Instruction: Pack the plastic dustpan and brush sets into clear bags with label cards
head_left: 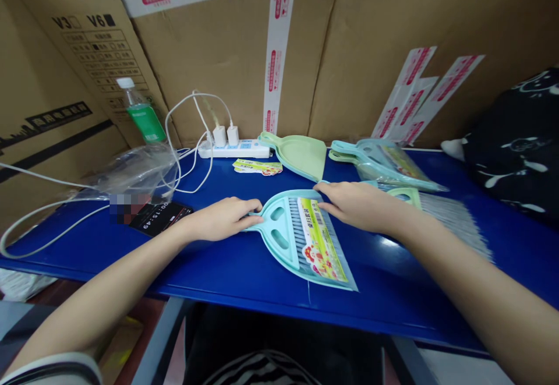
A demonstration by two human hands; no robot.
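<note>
A light teal dustpan lies in front of me with a matching hand brush nested in it. Across the grey bristles sits a yellow-green label card with printed mushrooms. My left hand is closed around the handles at the left end. At the pan's far right corner, my right hand has its fingers bent over the rim, the thumb by the card's upper end. Partly behind my right forearm lie loose brushes with grey bristles and a green handle part.
Behind are stacked green and teal dustpans, a plastic-wrapped dustpan set and spare label cards. A power strip with white cables, a bottle, clear plastic and a phone occupy the left. Cardboard walls the blue table.
</note>
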